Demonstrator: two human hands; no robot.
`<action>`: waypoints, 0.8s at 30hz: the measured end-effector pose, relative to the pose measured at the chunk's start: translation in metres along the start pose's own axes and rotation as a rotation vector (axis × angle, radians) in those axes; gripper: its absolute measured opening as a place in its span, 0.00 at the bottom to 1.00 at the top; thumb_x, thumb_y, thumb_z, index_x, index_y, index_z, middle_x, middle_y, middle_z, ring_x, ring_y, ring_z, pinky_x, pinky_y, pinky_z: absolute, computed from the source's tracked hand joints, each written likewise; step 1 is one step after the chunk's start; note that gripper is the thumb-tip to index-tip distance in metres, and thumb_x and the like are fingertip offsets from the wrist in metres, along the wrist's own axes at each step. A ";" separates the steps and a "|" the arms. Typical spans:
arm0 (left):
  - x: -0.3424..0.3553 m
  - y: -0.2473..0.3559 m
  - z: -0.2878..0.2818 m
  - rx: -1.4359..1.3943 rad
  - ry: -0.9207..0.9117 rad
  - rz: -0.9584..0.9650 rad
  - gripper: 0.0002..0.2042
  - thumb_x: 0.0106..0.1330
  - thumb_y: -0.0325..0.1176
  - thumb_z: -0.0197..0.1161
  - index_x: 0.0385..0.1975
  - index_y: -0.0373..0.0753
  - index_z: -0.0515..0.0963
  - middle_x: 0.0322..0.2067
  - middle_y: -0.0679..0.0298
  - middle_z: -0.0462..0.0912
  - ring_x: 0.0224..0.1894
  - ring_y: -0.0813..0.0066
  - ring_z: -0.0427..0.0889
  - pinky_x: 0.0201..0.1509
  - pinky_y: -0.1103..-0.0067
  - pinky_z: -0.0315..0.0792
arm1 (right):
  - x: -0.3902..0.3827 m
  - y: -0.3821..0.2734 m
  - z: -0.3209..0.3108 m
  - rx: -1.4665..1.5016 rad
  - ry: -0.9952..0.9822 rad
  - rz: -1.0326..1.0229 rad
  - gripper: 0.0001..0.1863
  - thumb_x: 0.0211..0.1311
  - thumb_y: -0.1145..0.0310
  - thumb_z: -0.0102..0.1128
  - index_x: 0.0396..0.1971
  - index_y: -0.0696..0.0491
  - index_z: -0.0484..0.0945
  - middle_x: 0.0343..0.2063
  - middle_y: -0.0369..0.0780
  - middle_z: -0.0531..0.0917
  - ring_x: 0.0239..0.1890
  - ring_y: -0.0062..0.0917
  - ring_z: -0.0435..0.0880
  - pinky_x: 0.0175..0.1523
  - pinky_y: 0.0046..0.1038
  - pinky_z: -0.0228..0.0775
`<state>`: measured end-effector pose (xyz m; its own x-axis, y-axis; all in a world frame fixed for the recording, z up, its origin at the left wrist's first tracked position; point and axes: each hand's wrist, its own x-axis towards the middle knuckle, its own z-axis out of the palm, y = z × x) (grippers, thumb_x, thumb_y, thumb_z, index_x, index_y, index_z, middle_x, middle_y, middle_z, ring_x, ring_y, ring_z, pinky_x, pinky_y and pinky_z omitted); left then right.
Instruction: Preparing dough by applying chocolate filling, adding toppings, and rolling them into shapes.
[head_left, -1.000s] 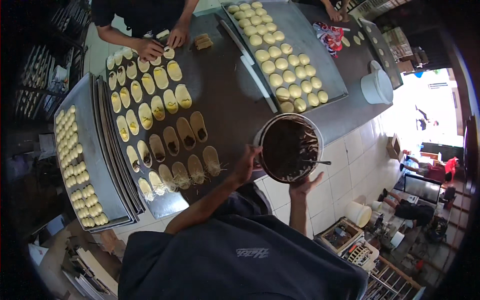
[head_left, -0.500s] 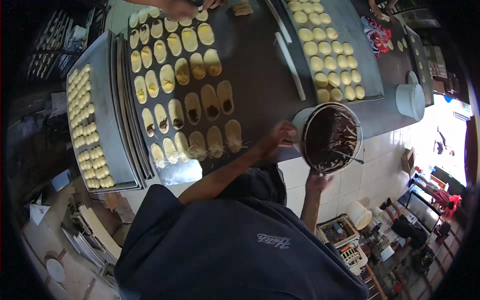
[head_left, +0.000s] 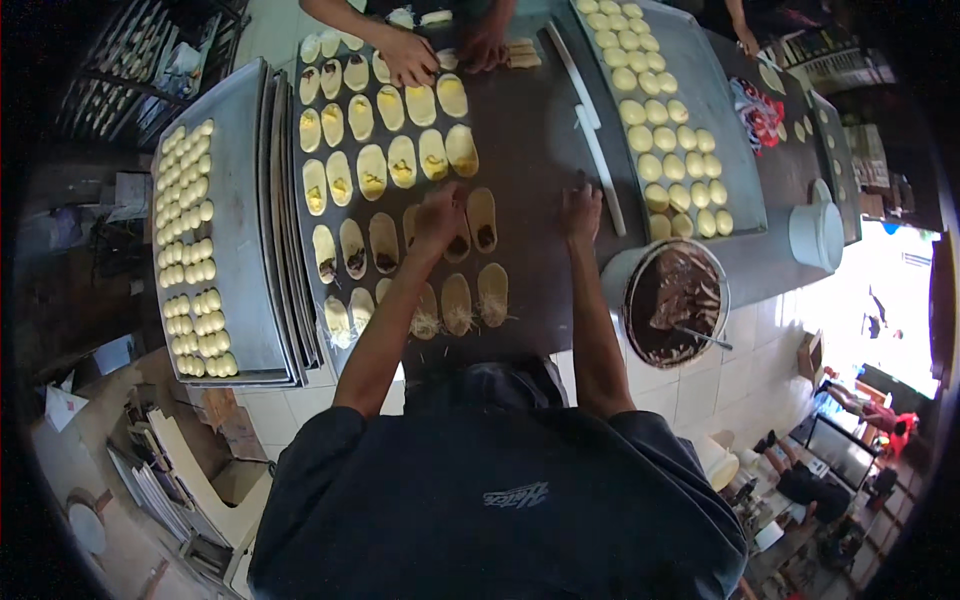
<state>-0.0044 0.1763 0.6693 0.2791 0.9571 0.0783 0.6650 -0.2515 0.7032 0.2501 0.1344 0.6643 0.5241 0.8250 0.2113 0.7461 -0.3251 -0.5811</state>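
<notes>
Head view, only one given: the person's left hand (head_left: 437, 212) is down on the dark worktop (head_left: 535, 120), fingers curled onto an oval dough piece with dark filling (head_left: 455, 238) in the mid row; grip looks like a pinch on the dough edge, tho how tight can't be told from above. Right hand (head_left: 581, 212) lies flat-ish on bare worktop just right of the ovals, fingers spread, nothing in it. Judged step: folding or closing the filled ovals, w/ the chocolate bowl (head_left: 676, 300) set down at the table edge to the right, spoon (head_left: 700, 335) left in it. Nearest row of ovals (head_left: 460, 305) carries pale shreds, prob. cheese; rows further up hold yellow filling (head_left: 400, 160). Next move likely needs both hands on the one oval, lifting a long edge over w/o squeezing filling out. Across the table another person's hands (head_left: 408, 55) work the far ovals. Tray of small dough balls (head_left: 195, 250) sits left, a second tray (head_left: 740, 190) right, white jug (head_left: 815, 232) beside it.
</notes>
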 end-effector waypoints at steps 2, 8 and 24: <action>0.008 -0.006 -0.001 0.046 -0.013 -0.050 0.10 0.61 0.32 0.57 0.41 0.39 0.76 0.36 0.56 0.79 0.37 0.57 0.78 0.38 0.68 0.71 | 0.003 -0.005 0.005 0.004 -0.128 0.036 0.10 0.59 0.66 0.57 0.35 0.57 0.76 0.32 0.43 0.78 0.34 0.36 0.78 0.42 0.32 0.71; 0.055 -0.042 -0.003 0.019 0.137 -0.136 0.10 0.61 0.33 0.55 0.39 0.39 0.78 0.37 0.55 0.81 0.35 0.55 0.77 0.38 0.66 0.70 | 0.046 -0.076 0.067 0.526 -0.516 0.010 0.13 0.58 0.68 0.57 0.40 0.58 0.76 0.34 0.45 0.81 0.31 0.36 0.79 0.37 0.34 0.71; 0.121 -0.039 -0.036 0.177 -0.166 0.063 0.11 0.59 0.28 0.56 0.42 0.41 0.78 0.39 0.61 0.78 0.40 0.63 0.73 0.45 0.70 0.65 | 0.091 -0.114 0.091 1.014 -0.800 0.003 0.11 0.52 0.71 0.61 0.35 0.57 0.76 0.29 0.41 0.79 0.28 0.31 0.75 0.35 0.30 0.68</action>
<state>-0.0220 0.3067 0.6770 0.4242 0.9055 -0.0092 0.7497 -0.3455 0.5645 0.1756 0.2884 0.6784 -0.1276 0.9854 -0.1129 -0.0819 -0.1239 -0.9889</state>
